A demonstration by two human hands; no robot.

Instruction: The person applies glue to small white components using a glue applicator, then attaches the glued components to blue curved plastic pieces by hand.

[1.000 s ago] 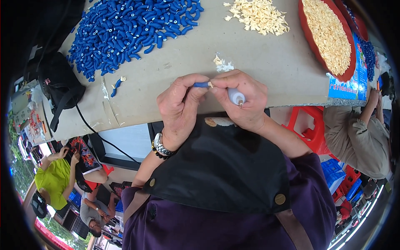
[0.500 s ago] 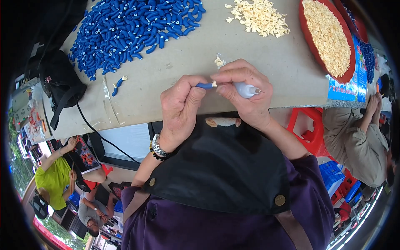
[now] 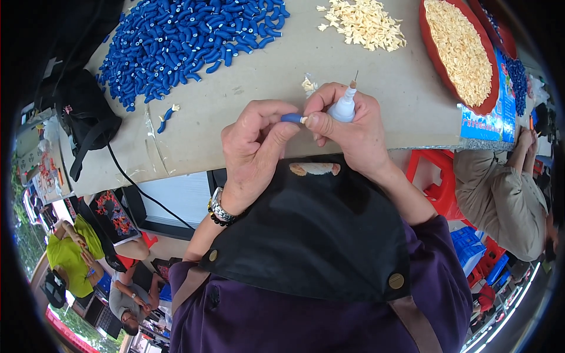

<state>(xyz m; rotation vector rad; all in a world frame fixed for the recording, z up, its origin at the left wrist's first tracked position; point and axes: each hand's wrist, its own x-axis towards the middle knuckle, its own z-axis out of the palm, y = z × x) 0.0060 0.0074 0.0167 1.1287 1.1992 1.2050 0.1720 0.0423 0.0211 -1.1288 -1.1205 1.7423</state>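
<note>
Head view: left hand [image 3: 253,150] at frame centre pinches a small blue tube [image 3: 291,117] by its end. Right hand [image 3: 350,126] just beside it grips a white glue bottle [image 3: 343,107], nozzle up, thumb and forefinger meeting the tube's pale tip. Blue tube pile [image 3: 188,41] upper left on the table [image 3: 247,88]; cream pieces [image 3: 365,23] top centre; red tray [image 3: 432,53] upper right.

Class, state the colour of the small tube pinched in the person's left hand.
Blue, seen in the head view: small tube in the left hand.
</note>
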